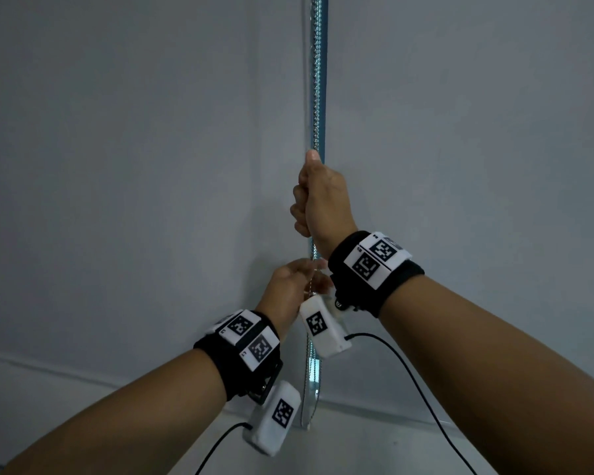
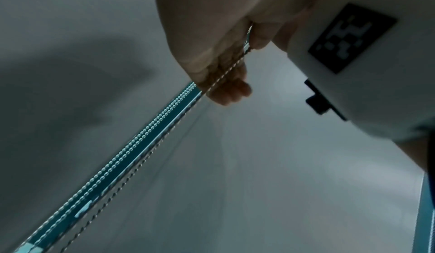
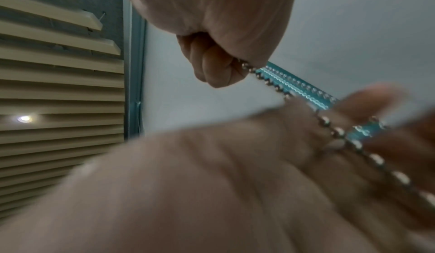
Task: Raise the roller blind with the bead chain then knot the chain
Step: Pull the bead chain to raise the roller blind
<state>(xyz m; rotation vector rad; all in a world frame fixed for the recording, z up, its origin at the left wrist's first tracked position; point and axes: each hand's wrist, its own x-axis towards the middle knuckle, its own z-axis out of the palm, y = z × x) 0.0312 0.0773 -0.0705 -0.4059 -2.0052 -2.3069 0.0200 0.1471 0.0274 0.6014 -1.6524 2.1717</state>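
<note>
Left hand [image 1: 295, 282] lower, fingers loosely open, touching bead chain [image 1: 315, 97]; right hand [image 1: 319, 197] above, fisted round chain.

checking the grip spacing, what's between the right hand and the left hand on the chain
Only a short bare run of bead chain, seen in the head view, links the right hand above to the left hand below.

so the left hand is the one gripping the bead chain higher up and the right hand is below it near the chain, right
Not quite: the sides are swapped. In the head view the right hand grips the bead chain higher up, fist closed round it, and the left hand is below it near the chain. The right wrist view shows the same.
</note>
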